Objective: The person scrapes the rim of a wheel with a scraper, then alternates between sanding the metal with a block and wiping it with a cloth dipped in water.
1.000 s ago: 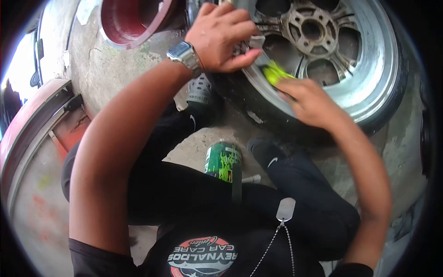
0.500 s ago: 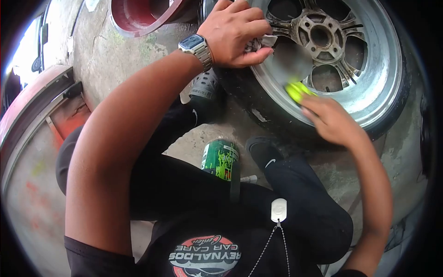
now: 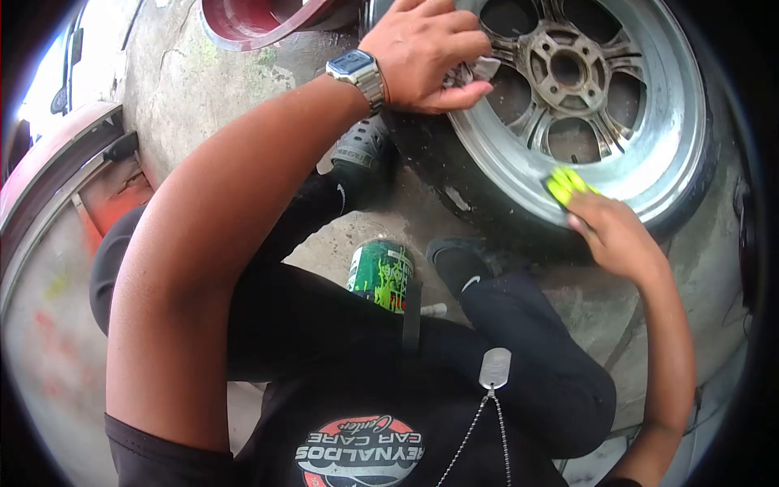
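A silver multi-spoke wheel rim [image 3: 670, 154] lies inside a black tyre [image 3: 422, 162] on the floor, its hub [image 3: 567, 68] stained brown. My right hand [image 3: 623, 235] is closed on a neon-yellow hand tool [image 3: 570, 186] with a dark edge, held over the rim's near side; its exact kind is not clear. My left hand [image 3: 422, 57], with a digital watch [image 3: 355, 68] on the wrist, is at the rim's upper left. Its fingers curl round a crumpled grey-white scrap [image 3: 475, 75], mostly hidden in the palm.
A green paint can [image 3: 381, 276] with yellow-green drips stands between my legs. Near it, my shoe [image 3: 462, 264] is close to the tyre. A red round metal part [image 3: 243, 32] lies at top left, and a worn red-and-grey panel [image 3: 73, 195] stands at far left.
My right hand has moved down and right along the rim with the yellow tool, which was smeared by motion before. My left hand still holds the scrap, slightly shifted right in view.
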`<act>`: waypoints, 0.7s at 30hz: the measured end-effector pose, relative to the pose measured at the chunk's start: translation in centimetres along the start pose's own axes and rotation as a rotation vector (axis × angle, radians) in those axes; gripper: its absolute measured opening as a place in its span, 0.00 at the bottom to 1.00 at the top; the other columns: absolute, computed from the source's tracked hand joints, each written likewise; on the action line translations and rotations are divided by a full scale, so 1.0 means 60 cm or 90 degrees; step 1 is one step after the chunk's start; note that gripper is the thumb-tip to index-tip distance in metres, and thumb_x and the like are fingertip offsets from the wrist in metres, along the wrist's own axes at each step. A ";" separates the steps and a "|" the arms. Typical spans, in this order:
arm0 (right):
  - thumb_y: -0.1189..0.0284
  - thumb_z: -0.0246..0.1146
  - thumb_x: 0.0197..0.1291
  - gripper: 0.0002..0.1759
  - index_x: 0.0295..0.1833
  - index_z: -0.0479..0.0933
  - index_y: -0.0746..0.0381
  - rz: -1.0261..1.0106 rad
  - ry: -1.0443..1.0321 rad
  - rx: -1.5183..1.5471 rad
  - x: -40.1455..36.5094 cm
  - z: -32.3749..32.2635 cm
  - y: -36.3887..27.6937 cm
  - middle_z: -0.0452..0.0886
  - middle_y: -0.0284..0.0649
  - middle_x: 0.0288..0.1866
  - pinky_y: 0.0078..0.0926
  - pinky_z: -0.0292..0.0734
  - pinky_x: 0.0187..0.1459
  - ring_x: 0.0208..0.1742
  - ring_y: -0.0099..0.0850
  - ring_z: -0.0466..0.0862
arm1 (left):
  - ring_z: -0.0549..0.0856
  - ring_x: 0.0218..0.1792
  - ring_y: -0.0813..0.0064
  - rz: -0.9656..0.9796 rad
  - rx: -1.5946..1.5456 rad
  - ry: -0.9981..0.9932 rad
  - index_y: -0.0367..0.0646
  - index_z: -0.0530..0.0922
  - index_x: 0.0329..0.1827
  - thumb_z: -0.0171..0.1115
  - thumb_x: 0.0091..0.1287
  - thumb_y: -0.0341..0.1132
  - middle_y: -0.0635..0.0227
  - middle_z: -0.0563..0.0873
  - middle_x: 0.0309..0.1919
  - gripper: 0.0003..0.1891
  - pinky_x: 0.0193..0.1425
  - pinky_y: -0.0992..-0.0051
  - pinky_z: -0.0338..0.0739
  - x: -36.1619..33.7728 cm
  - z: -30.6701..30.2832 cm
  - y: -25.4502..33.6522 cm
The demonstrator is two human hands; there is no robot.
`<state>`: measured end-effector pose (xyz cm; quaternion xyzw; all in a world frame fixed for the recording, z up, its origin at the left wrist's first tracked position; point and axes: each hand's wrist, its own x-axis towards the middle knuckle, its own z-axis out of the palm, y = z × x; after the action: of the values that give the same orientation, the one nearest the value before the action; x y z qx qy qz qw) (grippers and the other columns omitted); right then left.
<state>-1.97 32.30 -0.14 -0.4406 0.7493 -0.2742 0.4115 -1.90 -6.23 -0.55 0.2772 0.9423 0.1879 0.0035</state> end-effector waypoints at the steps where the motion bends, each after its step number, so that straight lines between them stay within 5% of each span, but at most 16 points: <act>1: 0.66 0.61 0.80 0.17 0.61 0.83 0.67 -0.013 0.028 0.024 0.033 0.031 -0.009 0.87 0.59 0.59 0.54 0.80 0.63 0.61 0.61 0.86 | 0.79 0.46 0.58 0.004 0.000 0.002 0.49 0.82 0.43 0.69 0.66 0.55 0.63 0.80 0.40 0.19 0.54 0.57 0.69 0.000 0.000 0.005; 5: 0.66 0.61 0.80 0.16 0.61 0.83 0.67 -0.027 0.092 0.131 0.145 0.041 -0.040 0.87 0.58 0.60 0.54 0.80 0.62 0.61 0.60 0.86 | 0.79 0.48 0.58 -0.004 -0.029 0.014 0.49 0.82 0.44 0.69 0.66 0.55 0.63 0.81 0.42 0.19 0.56 0.57 0.70 -0.004 0.001 0.004; 8: 0.68 0.62 0.79 0.14 0.61 0.83 0.65 0.100 -0.179 0.039 0.047 -0.034 -0.021 0.87 0.57 0.59 0.55 0.80 0.62 0.62 0.59 0.86 | 0.80 0.49 0.58 -0.005 -0.014 0.001 0.49 0.83 0.44 0.69 0.66 0.55 0.63 0.81 0.42 0.19 0.55 0.56 0.70 -0.001 0.000 0.006; 11: 0.69 0.62 0.79 0.13 0.60 0.83 0.64 0.016 -0.094 -0.039 -0.009 -0.039 0.014 0.88 0.56 0.58 0.55 0.80 0.61 0.61 0.59 0.86 | 0.80 0.48 0.58 -0.005 -0.003 0.000 0.49 0.83 0.44 0.69 0.66 0.54 0.63 0.81 0.42 0.19 0.55 0.56 0.71 0.002 -0.002 0.001; 12: 0.68 0.61 0.80 0.14 0.61 0.83 0.63 0.089 -0.199 -0.043 0.031 -0.042 -0.004 0.88 0.55 0.59 0.54 0.80 0.61 0.60 0.58 0.86 | 0.80 0.48 0.58 -0.006 -0.006 0.000 0.49 0.83 0.44 0.69 0.65 0.54 0.63 0.81 0.42 0.19 0.55 0.56 0.71 0.000 -0.001 0.006; 15: 0.69 0.59 0.80 0.13 0.58 0.82 0.67 -0.051 0.040 0.100 0.155 0.031 -0.028 0.87 0.56 0.56 0.52 0.79 0.62 0.61 0.59 0.85 | 0.80 0.48 0.57 0.004 -0.006 0.003 0.49 0.83 0.44 0.69 0.65 0.54 0.62 0.81 0.42 0.19 0.54 0.56 0.71 -0.002 -0.001 0.003; 21: 0.67 0.59 0.81 0.15 0.60 0.82 0.67 0.136 -0.223 -0.011 0.023 -0.061 -0.008 0.86 0.56 0.61 0.52 0.79 0.64 0.62 0.59 0.84 | 0.80 0.49 0.57 0.003 0.004 0.001 0.49 0.83 0.45 0.68 0.65 0.54 0.61 0.81 0.43 0.19 0.54 0.55 0.70 -0.006 0.002 -0.002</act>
<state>-5.31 31.06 1.60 -0.4030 0.7110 -0.1415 0.5586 -1.67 -6.49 -0.72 0.2791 0.9423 0.1848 0.0014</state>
